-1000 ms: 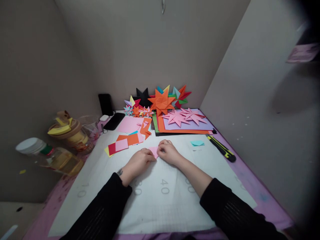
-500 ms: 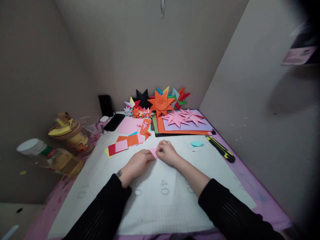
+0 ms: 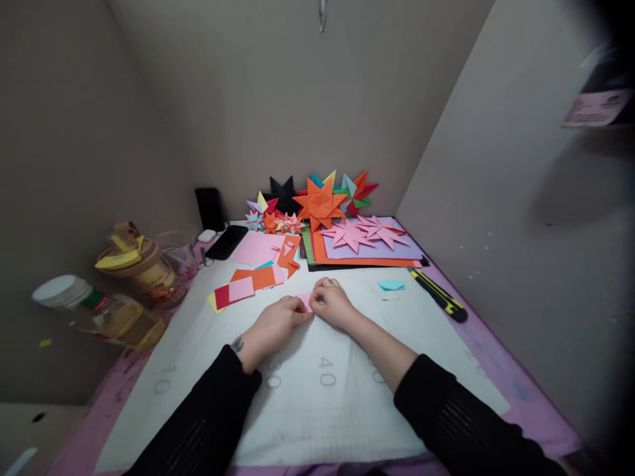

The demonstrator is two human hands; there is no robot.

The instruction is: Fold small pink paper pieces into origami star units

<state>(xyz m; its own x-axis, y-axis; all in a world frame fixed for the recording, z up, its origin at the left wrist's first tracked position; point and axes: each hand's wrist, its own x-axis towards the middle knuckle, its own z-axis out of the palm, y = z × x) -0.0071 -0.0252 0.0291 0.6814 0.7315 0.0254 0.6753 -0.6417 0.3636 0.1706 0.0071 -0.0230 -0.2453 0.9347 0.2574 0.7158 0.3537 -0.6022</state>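
Observation:
A small piece of pink paper lies on the white mat, mostly covered by my fingers. My left hand is closed at its left side, with thumb and fingertips on the paper's near edge. On the right, my right hand pinches the paper's edge between thumb and bent fingers. Whether the paper is folded under my fingers cannot be seen. To the left lie several coloured paper pieces, among them a pink square and a red one. A folded turquoise paper rests to the right.
A yellow-black utility knife lies at the right edge. Pink paper stars sit on stacked coloured sheets at the back, near an orange star. Left stand a bottle, a lidded cup and a phone.
My left thumb and fingertips have shifted slightly to the right along the pink paper's near edge, covering more of it. The right hand has barely moved.

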